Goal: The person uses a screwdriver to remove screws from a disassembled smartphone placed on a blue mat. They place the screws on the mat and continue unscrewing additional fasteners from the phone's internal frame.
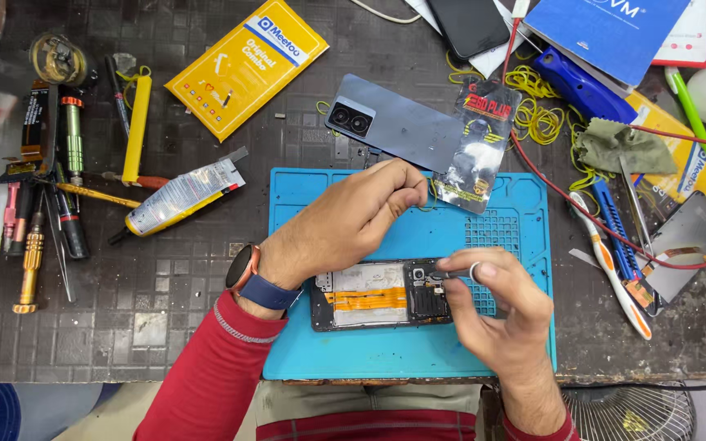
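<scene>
Blue mat [525,214] bears my opened phone [373,296], flat, near its front edge; right hand [496,314] pinches tweezers [451,273] at the camera end; left hand [345,220] curled loosely above it, holding nothing visible; light, fragile; grip frame edges.

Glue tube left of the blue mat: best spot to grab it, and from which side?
Probably across the flat crimped body of the glue tube, coming from above. It lies flat and slanted, black nozzle low-left, tail end up-right near the mat. Its long sides are bare; avoid the narrow nozzle.
</scene>
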